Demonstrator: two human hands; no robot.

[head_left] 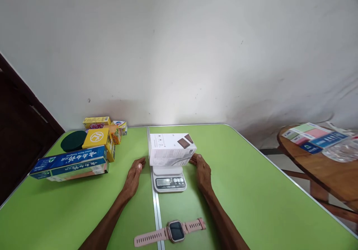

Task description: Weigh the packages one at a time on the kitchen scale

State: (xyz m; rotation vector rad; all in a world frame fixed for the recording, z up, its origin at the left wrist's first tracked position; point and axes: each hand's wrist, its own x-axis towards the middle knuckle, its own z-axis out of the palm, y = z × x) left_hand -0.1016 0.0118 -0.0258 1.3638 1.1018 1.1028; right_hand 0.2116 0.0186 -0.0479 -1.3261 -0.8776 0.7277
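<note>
A white box (170,149) with brown pictures and small print lies on a white digital kitchen scale (181,187). The scale's display and buttons face me. To the left of the box, my left hand (133,178) rests on its edge with fingers stretched out, a small gap from the box. My right hand (203,172) is at the box's right end, fingers extended; whether the fingertips touch it I cannot tell. Nearer to me lies a smartwatch (176,231) with a pink strap, spread flat across the table's seam.
On the green table (240,198), at the left, are a long blue toothpaste box (72,160), a yellow box (97,138), a dark green round object (73,141) and several smaller boxes. A wooden stool (327,168) at the right bears flattened packaging and clear plastic.
</note>
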